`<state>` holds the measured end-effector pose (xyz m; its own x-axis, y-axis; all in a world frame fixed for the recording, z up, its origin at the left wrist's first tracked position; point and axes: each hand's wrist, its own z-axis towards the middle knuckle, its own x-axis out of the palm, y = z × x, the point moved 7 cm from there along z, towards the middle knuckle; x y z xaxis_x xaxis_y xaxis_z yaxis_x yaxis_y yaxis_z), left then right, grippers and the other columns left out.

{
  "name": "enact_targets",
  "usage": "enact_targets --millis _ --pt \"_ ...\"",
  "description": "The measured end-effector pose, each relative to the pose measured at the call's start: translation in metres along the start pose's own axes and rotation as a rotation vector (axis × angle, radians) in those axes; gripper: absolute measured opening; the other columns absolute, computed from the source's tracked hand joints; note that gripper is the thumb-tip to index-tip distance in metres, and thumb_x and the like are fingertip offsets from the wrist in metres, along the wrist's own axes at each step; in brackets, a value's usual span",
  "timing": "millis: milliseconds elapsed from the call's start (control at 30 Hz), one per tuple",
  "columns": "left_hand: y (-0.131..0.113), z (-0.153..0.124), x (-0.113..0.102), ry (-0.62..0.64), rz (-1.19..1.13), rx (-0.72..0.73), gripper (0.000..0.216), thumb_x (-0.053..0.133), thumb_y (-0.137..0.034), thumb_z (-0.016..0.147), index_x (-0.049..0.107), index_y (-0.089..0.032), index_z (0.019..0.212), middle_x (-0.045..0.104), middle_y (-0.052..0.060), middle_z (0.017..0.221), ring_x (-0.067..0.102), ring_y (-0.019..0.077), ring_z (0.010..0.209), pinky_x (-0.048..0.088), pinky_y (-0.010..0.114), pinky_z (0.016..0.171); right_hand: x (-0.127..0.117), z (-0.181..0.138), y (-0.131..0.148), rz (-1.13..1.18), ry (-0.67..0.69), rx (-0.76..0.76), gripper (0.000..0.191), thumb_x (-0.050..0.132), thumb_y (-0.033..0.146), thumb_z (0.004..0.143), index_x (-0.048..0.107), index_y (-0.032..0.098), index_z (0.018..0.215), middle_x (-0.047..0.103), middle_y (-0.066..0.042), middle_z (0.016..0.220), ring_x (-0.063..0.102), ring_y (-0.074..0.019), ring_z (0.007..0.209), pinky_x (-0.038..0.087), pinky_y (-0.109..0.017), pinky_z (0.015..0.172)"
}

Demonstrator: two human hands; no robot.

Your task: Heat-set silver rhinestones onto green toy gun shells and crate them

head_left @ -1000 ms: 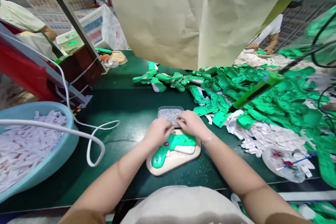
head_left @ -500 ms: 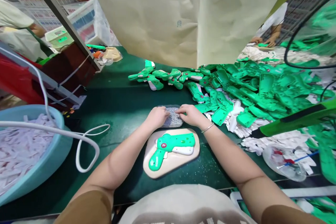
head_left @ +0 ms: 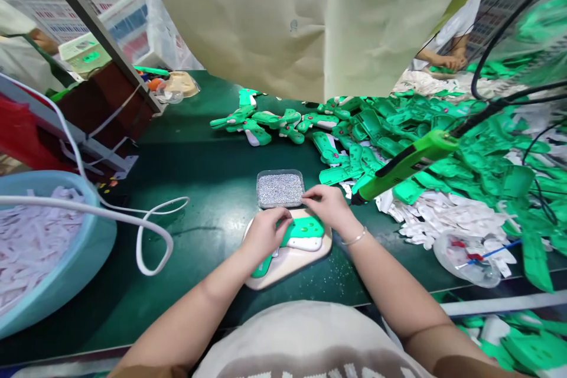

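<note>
Green gun-shaped piece (head_left: pixel 303 227) under the left hand (head_left: pixel 266 235)

Glossy green plastic, the piece lies flat on a beige board (head_left: pixel 290 269), with a white panel along its lower edge and its handle reaching out below the left hand. The left hand rests on the piece, fingers curled over its middle. The right hand (head_left: pixel 325 208) sits just beyond, its fingertips pinched close together over the top edge of the piece. The hands are near each other but apart, and I cannot tell whether either holds anything small. Directly ahead of the grip, a tray of silver beads (head_left: pixel 280 188) sits beside the board. Right of the right hand, a green corded tool (head_left: pixel 410 165) hangs above a heap of green pieces (head_left: pixel 443 130). Left of the left hand stands a blue basin (head_left: pixel 66 283) of pale strips. Far ahead, a co-worker's hands (head_left: pixel 452 61) work at the same table.
</note>
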<state>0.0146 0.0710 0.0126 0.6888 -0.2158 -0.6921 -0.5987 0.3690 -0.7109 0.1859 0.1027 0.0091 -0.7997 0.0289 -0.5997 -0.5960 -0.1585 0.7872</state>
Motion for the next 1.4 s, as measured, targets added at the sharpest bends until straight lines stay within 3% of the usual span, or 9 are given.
enact_targets --millis 133,367,567,700,867,967,1100,1267,1400 --pt "-0.004 0.005 0.005 0.014 -0.001 0.084 0.011 0.062 -0.012 0.084 0.070 -0.019 0.079 0.072 0.005 0.086 0.067 0.0197 0.083 0.053 0.031 0.078 -0.013 -0.037 -0.012 0.110 0.012 -0.039 0.011 0.067 0.026 0.083 0.076 0.021 0.078 0.078 -0.007 0.082 0.072 -0.0206 0.079 0.059 -0.034 0.077" --pt "0.007 0.018 0.014 0.140 -0.022 -0.002 0.015 0.067 -0.006 0.077 0.075 -0.019 0.075 0.073 0.003 0.081 0.069 0.0183 0.079 0.054 0.029 0.075 -0.016 -0.053 -0.017 0.147 0.049 -0.169 0.016 0.064 0.025 0.089 0.076 0.020 0.081 0.078 -0.010 0.091 0.074 -0.0215 0.089 0.061 -0.037 0.086" --pt "-0.013 -0.012 0.018 0.221 0.250 0.322 0.023 0.057 -0.020 0.092 0.077 -0.016 0.101 0.074 0.013 0.100 0.069 0.0255 0.093 0.055 0.040 0.086 -0.019 -0.055 -0.012 0.058 0.084 -0.257 0.018 0.061 0.025 0.091 0.078 0.021 0.087 0.079 -0.009 0.096 0.075 -0.0211 0.091 0.061 -0.036 0.087" --pt "-0.018 -0.026 0.012 0.213 0.304 0.402 0.027 0.057 -0.021 0.093 0.073 -0.019 0.114 0.072 0.011 0.110 0.066 0.0252 0.105 0.048 0.045 0.102 -0.016 -0.050 -0.008 -0.014 0.177 -0.276 0.018 0.060 0.023 0.091 0.078 0.021 0.090 0.079 -0.009 0.096 0.075 -0.0204 0.091 0.060 -0.035 0.085" --pt "0.004 0.028 -0.012 0.132 0.270 0.228 0.024 0.054 -0.024 0.096 0.078 -0.020 0.096 0.073 0.008 0.102 0.068 0.0215 0.096 0.052 0.033 0.087 -0.023 -0.047 -0.002 -0.118 0.280 -0.316 0.017 0.061 0.021 0.090 0.077 0.020 0.085 0.080 -0.008 0.094 0.074 -0.0208 0.088 0.057 -0.036 0.085" --pt "0.028 0.073 -0.013 0.199 0.497 0.043 0.017 0.064 -0.020 0.088 0.079 -0.020 0.096 0.074 0.008 0.103 0.069 0.0240 0.098 0.052 0.031 0.082 -0.021 -0.034 0.007 -0.155 0.361 -0.338 0.022 0.057 0.023 0.093 0.079 0.021 0.091 0.080 -0.008 0.099 0.074 -0.0208 0.092 0.056 -0.034 0.086" --pt "0.039 0.103 -0.002 0.309 0.584 0.023 0.005 0.076 -0.015 0.072 0.076 -0.020 0.070 0.075 0.006 0.083 0.071 0.0255 0.087 0.050 0.029 0.073 0.005 0.017 0.023 -0.398 0.312 -0.221 0.023 0.056 0.022 0.095 0.079 0.018 0.100 0.078 -0.011 0.104 0.069 -0.0240 0.101 0.049 -0.036 0.090" --pt "0.035 0.094 -0.006 0.263 0.555 0.074 0.016 0.060 -0.016 0.085 0.075 -0.019 0.081 0.077 0.007 0.092 0.071 0.0249 0.092 0.050 0.030 0.077 0.056 0.058 0.030 -0.691 0.482 -0.042 0.018 0.059 0.017 0.091 0.076 0.016 0.095 0.077 -0.014 0.102 0.065 -0.0273 0.107 0.039 -0.039 0.094" --pt "0.037 0.085 -0.014 0.231 0.514 0.101 0.021 0.054 -0.015 0.088 0.074 -0.020 0.086 0.078 0.006 0.092 0.071 0.0236 0.089 0.050 0.031 0.079 0.048 0.057 0.030 -0.635 0.377 0.017 0.023 0.054 0.015 0.093 0.076 0.019 0.097 0.079 -0.010 0.100 0.068 -0.0244 0.101 0.040 -0.036 0.090"
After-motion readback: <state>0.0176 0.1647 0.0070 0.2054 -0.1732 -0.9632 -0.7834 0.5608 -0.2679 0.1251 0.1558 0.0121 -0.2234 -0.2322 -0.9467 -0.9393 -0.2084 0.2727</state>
